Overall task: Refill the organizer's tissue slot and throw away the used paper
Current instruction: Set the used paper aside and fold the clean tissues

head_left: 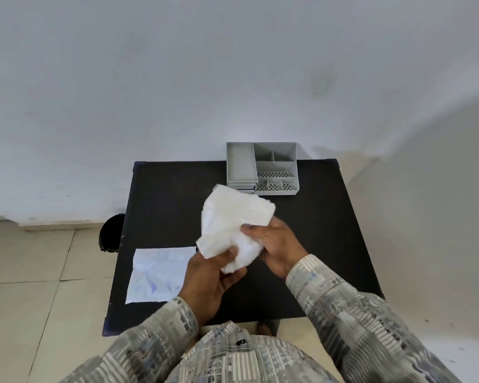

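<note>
Both hands, left hand (210, 275) and right hand (277, 244), pinch the loose tissue wad (233, 225) with closed fingers; floppy sheets may spill short of the organizer (262, 168).

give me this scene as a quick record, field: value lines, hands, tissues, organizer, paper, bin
left hand: gripping the tissues from below
right hand: gripping the tissues' right side
tissues: white wad, held above the table
organizer: grey, far edge of table, long left slot looks empty
paper: crumpled sheet, flat on table's near left
bin: dark, on floor left of table, partly hidden
</note>
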The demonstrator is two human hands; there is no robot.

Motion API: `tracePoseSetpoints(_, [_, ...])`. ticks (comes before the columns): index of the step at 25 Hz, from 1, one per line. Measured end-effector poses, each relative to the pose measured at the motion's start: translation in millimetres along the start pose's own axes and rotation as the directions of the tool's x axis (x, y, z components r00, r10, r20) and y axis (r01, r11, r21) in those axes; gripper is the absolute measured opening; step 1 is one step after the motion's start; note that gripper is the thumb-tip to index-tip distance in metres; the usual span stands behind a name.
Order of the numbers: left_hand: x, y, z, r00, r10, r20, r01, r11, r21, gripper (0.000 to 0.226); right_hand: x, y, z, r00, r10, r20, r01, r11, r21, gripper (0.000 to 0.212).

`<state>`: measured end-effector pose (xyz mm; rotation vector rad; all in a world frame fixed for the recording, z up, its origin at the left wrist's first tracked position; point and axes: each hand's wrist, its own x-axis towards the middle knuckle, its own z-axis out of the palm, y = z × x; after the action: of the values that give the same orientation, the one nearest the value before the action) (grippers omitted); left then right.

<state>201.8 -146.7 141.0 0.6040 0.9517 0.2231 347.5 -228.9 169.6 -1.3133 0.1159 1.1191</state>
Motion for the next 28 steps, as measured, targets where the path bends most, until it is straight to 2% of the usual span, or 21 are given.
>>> tracePoseSetpoints(2, [-9, -12, 12, 1.000, 0.012, 0.023, -0.013, 0.998, 0.062, 0.037, 3, -12, -9, 0.994, -0.045, -0.099, 0.049, 0.998, 0.031, 0.040])
tracePoseSetpoints(5, [-14, -14, 26, 0.999, 0.010, 0.031, -0.012, 0.999, 0.043, 0.040, 8, -32, -28, 0.994, -0.065, -0.091, 0.083, 0.976, 0.202, 0.024])
tracePoseSetpoints(7, [-14, -14, 36, 1.000, 0.012, 0.018, -0.011, 0.998, -0.057, 0.042, 6, -43, -42, 0.996, -0.056, -0.074, 0.080, 0.921, 0.382, 0.039])
tracePoseSetpoints(8, [-13, -16, 42, 1.000, 0.011, 0.000, -0.011, 0.991, -0.130, 0.043, 3, -45, -49, 0.998, -0.045, -0.051, 0.062, 0.919, 0.391, 0.051])
tracePoseSetpoints(9, [-13, -18, 48, 1.000, 0.014, -0.016, -0.017, 0.980, -0.200, 0.044, -2, -44, -52, 1.000, -0.024, -0.006, 0.024, 0.939, 0.343, 0.058])
tracePoseSetpoints(11, [-16, -24, 63, 0.999, 0.030, -0.035, -0.038, 0.961, -0.274, 0.042, -16, -29, -51, 0.990, 0.043, 0.134, -0.066, 0.982, 0.176, 0.052])
tracePoseSetpoints(13, [-20, -34, 74, 0.996, 0.076, -0.044, -0.084, 0.968, -0.236, 0.038, -25, -13, -47, 0.975, 0.008, 0.223, -0.014, 1.000, 0.024, 0.039])
tracePoseSetpoints(15, [-23, -40, 80, 0.990, 0.121, -0.071, -0.129, 0.985, -0.118, 0.033, -28, -9, -44, 0.979, -0.090, 0.183, 0.105, 0.992, -0.073, 0.031])
tracePoseSetpoints(17, [-23, -38, 81, 0.988, 0.143, -0.066, -0.145, 0.989, -0.038, 0.037, -30, -18, -49, 0.983, -0.124, 0.133, 0.140, 0.983, -0.121, 0.026])
tracePoseSetpoints(19, [-21, -26, 84, 0.986, 0.164, -0.019, -0.164, 0.986, 0.003, 0.042, -29, -26, -67, 0.981, -0.102, 0.166, 0.132, 0.974, -0.186, 0.027])
tracePoseSetpoints(21, [-17, -7, 88, 0.975, 0.219, -0.043, -0.218, 0.976, 0.029, 0.036, -32, -30, -86, 0.972, -0.011, 0.235, 0.077, 0.958, -0.276, 0.030])
tracePoseSetpoints(25, [-5, 29, 108, 0.866, 0.480, -0.137, -0.456, 0.872, 0.178, 0.024, -39, -38, -106, 0.962, 0.077, 0.261, 0.000, 0.959, -0.285, 0.026])
tracePoseSetpoints(26, [-4, 32, 113, 0.852, 0.499, -0.159, -0.485, 0.867, 0.120, 0.021, -39, -43, -109, 0.962, 0.073, 0.262, 0.002, 0.961, -0.277, 0.025])
tracePoseSetpoints(28, [-6, 35, 120, 0.891, 0.432, -0.138, -0.440, 0.898, -0.031, 0.030, -37, -50, -110, 0.962, 0.044, 0.269, 0.027, 0.966, -0.258, 0.024])
